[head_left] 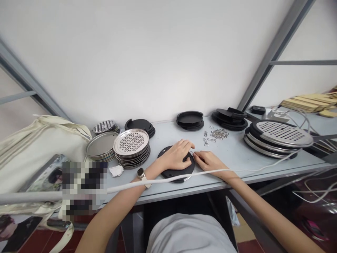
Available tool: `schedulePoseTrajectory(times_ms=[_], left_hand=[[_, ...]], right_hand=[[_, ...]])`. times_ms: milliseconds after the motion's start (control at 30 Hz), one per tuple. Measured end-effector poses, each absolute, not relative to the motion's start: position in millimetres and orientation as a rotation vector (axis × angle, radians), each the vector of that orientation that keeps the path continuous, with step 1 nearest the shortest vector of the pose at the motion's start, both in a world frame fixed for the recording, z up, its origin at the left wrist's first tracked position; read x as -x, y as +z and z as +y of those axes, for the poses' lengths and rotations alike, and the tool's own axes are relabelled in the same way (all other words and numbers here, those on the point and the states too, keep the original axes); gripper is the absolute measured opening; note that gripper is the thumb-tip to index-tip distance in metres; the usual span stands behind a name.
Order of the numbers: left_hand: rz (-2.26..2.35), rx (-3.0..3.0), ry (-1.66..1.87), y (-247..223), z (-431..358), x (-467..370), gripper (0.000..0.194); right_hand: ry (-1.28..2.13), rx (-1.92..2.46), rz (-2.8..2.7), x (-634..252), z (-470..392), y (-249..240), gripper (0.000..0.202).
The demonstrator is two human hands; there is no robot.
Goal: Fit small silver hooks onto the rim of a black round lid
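Note:
A round black plastic holder [168,172] lies on the table in front of me, with a bright metal rim showing at its lower right. My left hand [179,154] rests over its top, thumb and fingers apart. At the holder's right edge, my right hand [207,161] is closed in a pinch. A thin bit of wire [191,153] shows at those fingertips, probably a small metal clip. Just beyond the hands, a loose pile of small metal clips [219,134] lies on the table, several scattered beside it.
Stacked round grater plates [134,144] and plain metal discs [102,144] stand left. Black holders [190,119] sit at the back; assembled graters [283,133] are stacked right. A white cable [252,170] crosses over my forearms. A cloth bag [47,140] is far left.

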State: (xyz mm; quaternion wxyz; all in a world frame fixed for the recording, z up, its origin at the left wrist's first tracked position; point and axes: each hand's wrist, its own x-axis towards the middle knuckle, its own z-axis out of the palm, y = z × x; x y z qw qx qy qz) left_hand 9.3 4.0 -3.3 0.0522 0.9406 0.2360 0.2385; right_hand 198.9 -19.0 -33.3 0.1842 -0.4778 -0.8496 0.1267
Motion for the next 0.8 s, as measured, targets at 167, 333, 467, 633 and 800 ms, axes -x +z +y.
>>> schedulePoseTrajectory(times_ms=[167,333,467,633,800], left_hand=[[0.747,-2.830,0.687,-3.4,3.1,-8.5,0.031],[0.723,-2.820,0.663,-4.0,2.7,-8.5,0.024],[0.683,-2.788,0.689,-4.6,3.5,-8.0,0.023],[0.674,-2.763,0.672,-5.1,4.8,-7.5,0.021],[0.654,-2.755,0.672,-5.6,5.2,-8.0,0.021]], right_hand=[[0.332,1.341,-2.404,-198.9,-18.5,-35.5,0.038],[0.324,1.356,-2.399,-198.9,-19.4,-35.6,0.038],[0.332,1.340,-2.387,-198.0,-20.5,-34.6,0.040],[0.348,1.344,-2.365,-197.2,-19.7,-35.5,0.040],[0.356,1.341,-2.365,-198.5,-19.2,-36.7,0.041]])
